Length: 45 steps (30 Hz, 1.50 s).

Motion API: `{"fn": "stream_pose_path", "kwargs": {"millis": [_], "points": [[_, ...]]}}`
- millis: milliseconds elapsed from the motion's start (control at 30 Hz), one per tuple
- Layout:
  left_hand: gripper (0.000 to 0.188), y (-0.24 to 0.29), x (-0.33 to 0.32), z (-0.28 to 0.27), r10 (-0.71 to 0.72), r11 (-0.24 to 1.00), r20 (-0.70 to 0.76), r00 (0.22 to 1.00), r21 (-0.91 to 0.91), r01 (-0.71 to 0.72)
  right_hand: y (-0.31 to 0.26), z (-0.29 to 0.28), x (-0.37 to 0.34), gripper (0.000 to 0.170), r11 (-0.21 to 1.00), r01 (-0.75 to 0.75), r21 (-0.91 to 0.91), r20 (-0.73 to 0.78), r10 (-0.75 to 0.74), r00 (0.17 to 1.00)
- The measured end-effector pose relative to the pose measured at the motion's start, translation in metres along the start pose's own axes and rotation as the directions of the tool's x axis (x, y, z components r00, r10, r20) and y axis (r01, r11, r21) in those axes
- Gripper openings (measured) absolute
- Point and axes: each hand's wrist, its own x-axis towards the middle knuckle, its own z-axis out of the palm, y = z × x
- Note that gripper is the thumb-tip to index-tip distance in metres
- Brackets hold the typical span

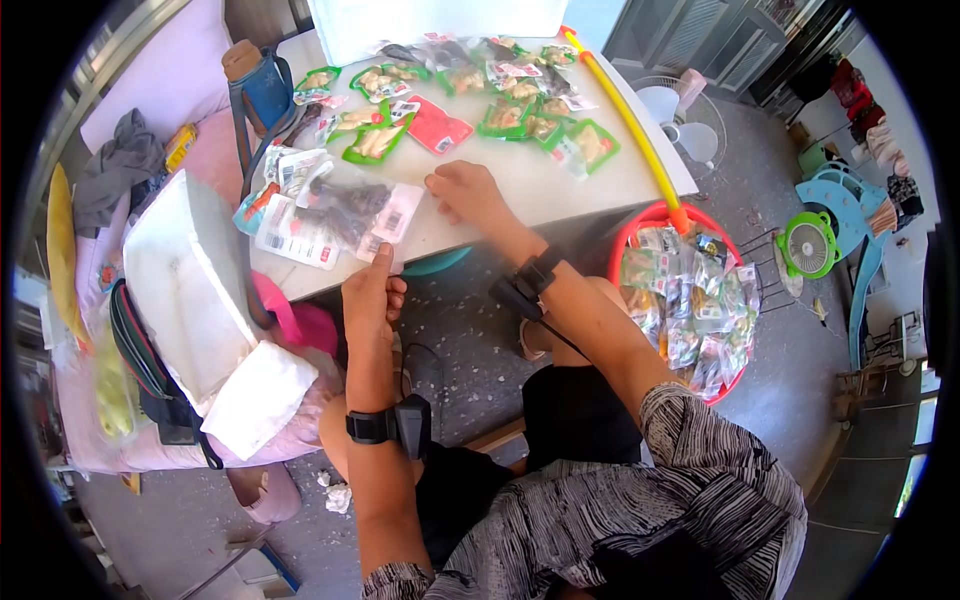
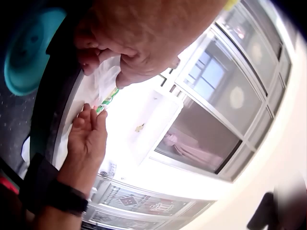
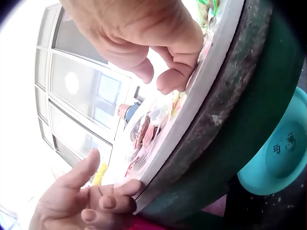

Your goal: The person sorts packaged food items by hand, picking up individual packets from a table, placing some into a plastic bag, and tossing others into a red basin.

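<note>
In the head view, partly hid the underside of the clear packet (image 1: 345, 203) among the white-labelled packets (image 1: 300, 235) heaped at the near edge of the table (image 1: 535, 195). Blurred the dark contents behind shiny film. Ran lengthwise roughly from ten to four o'clock, with the labelled end toward four. Bore small dark print and red marks there, too fine to read. Placed the left hand (image 1: 370, 300) at about six o'clock from the clear packet, thumb raised at the labelled end, fingers loosely bent, grip released; could not tell contact from mere overlap. Set the right hand (image 1: 470, 195) near the packet at three o'clock, fingers loosely curled, grasping nothing visible. Showed a red packet (image 1: 437, 125) at eleven o'clock from the right hand, and a red tub (image 1: 690, 310) of packets at four.

In the left wrist view, lost most of the table to glare and cut off the left hand at the top. Left pale film visible beyond the left fingertips, with the right hand at seven o'clock and a teal basin (image 2: 31, 52) at nine.

In the right wrist view, cropped the right hand at the top, thumb and fingers apart. Showed the clear packet at six o'clock below, brownish contents and red print visible but illegible, and the left hand at seven, thumb spread.
</note>
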Motion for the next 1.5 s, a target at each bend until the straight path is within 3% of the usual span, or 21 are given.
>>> {"fn": "stream_pose_path", "kwargs": {"millis": [100,200,300,400,533,600,700,800,900,1000,1100,1133,1167,1233,1267,1300,1333,1367,1433,1500], "points": [[0.027,0.002,-0.004,0.006,-0.073,0.974,-0.021,0.997,-0.217,0.067,0.009,0.004,0.005,0.03,0.995,0.084,-0.046,0.047,-0.082,0.995],[0.021,-0.006,0.004,0.004,0.023,0.959,0.065,0.998,-0.284,-0.004,0.006,0.005,0.011,0.026,0.999,0.023,0.025,0.239,-0.028,0.971],[0.016,-0.001,0.001,0.002,0.074,0.946,0.103,0.992,-0.323,-0.037,-0.007,0.007,0.008,0.021,0.983,-0.108,0.151,0.193,0.078,0.978],[0.015,0.015,-0.011,-0.004,0.168,0.927,0.153,0.974,-0.36,-0.104,-0.015,0.003,0.005,0.022,0.973,-0.086,0.214,0.17,0.049,0.984],[0.018,0.051,-0.036,-0.013,0.336,0.877,0.177,0.925,-0.416,-0.239,-0.058,-0.009,-0.017,0.028,0.983,0.185,0.016,0.099,-0.185,0.978],[0.019,0.067,-0.051,-0.012,0.355,0.829,0.281,0.892,-0.535,-0.162,-0.085,-0.02,-0.041,0.029,0.962,0.268,-0.056,0.07,-0.264,0.962],[0.022,0.086,-0.081,-0.006,0.328,0.773,0.427,0.843,-0.635,0.021,-0.112,-0.045,-0.075,0.023,0.932,0.363,-0.007,0.03,-0.362,0.932],[0.024,0.087,-0.115,0.002,0.288,0.721,0.573,0.767,-0.657,0.22,-0.127,-0.071,-0.124,0.045,0.88,0.46,0.117,0.211,-0.475,0.854],[0.024,0.074,-0.146,0.009,0.323,0.67,0.62,0.715,-0.684,0.29,-0.115,-0.077,-0.174,0.07,0.874,0.479,0.082,0.492,-0.454,0.743],[0.024,0.057,-0.174,0.021,0.344,0.625,0.611,0.713,-0.716,0.312,-0.1,-0.07,-0.212,0.072,0.811,0.526,0.255,0.438,-0.582,0.685],[0.025,0.046,-0.191,0.03,0.339,0.57,0.6,0.724,-0.744,0.349,-0.095,-0.063,-0.244,0.063,0.716,0.698,0.0,0.214,-0.682,0.699],[0.025,0.043,-0.197,0.035,0.333,0.554,0.606,0.722,-0.746,0.371,-0.082,-0.056,-0.245,0.043,0.695,0.718,-0.041,0.077,-0.715,0.695],[0.026,0.039,-0.203,0.04,0.327,0.536,0.612,0.72,-0.748,0.392,-0.081,-0.062,-0.25,0.036,0.687,0.718,-0.108,0.055,-0.717,0.695],[0.028,0.028,-0.217,0.044,0.394,0.65,0.607,0.69,-0.715,0.257,-0.086,-0.079,-0.26,0.023,0.666,0.707,-0.238,0.014,-0.726,0.688],[0.03,0.024,-0.224,0.043,0.427,0.697,0.608,0.67,-0.693,0.185,-0.096,-0.086,-0.267,0.018,0.74,0.66,-0.131,-0.021,-0.667,0.744],[0.032,0.019,-0.23,0.042,0.458,0.736,0.611,0.645,-0.668,0.11,-0.095,-0.093,-0.269,0.018,0.746,0.649,-0.146,-0.01,-0.657,0.753],[0.027,0.009,-0.231,0.031,0.569,0.737,0.559,0.603,-0.671,-0.073,-0.093,-0.1,-0.271,0.018,0.753,0.638,-0.162,-0.001,-0.646,0.763],[0.026,0.006,-0.23,0.03,0.615,0.748,0.421,0.667,-0.579,-0.324,-0.09,-0.108,-0.274,0.018,0.762,0.623,-0.176,0.005,-0.632,0.775],[0.027,-0.001,-0.231,0.029,0.738,0.673,0.137,0.661,-0.219,-0.707,-0.088,-0.129,-0.281,0.021,0.839,0.532,-0.11,0.119,-0.521,0.846],[0.048,-0.015,-0.227,0.039,0.623,0.777,0.269,0.735,-0.104,-0.62,-0.09,-0.14,-0.29,0.024,0.886,0.455,-0.087,0.225,-0.428,0.876]]}}
